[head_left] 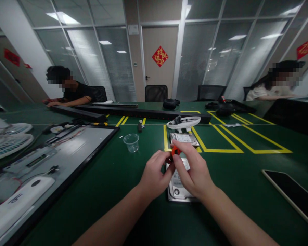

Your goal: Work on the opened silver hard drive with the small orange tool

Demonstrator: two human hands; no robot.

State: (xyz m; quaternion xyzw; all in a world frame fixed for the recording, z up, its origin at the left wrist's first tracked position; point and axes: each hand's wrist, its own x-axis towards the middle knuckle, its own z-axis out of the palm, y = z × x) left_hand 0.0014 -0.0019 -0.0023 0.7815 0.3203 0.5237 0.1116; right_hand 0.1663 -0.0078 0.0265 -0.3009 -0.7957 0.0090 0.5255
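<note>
Both my hands meet over a silver hard drive lying flat on the green table. Between their fingertips is a small orange-and-black object, too covered to name its kind. My right hand is closed on it, thumb and forefinger pinching it from the right. My left hand is closed too, its fingertips on the object's lower left side. The hands and forearm hide part of the drive. Just beyond them lies a second hard drive. To the left stands a clear plastic cup.
Left is a large panel with electronic parts on it, beside white fan grilles. A white round grille and a long black bar lie farther back. Right lies a phone-like slab. Two people sit across the table.
</note>
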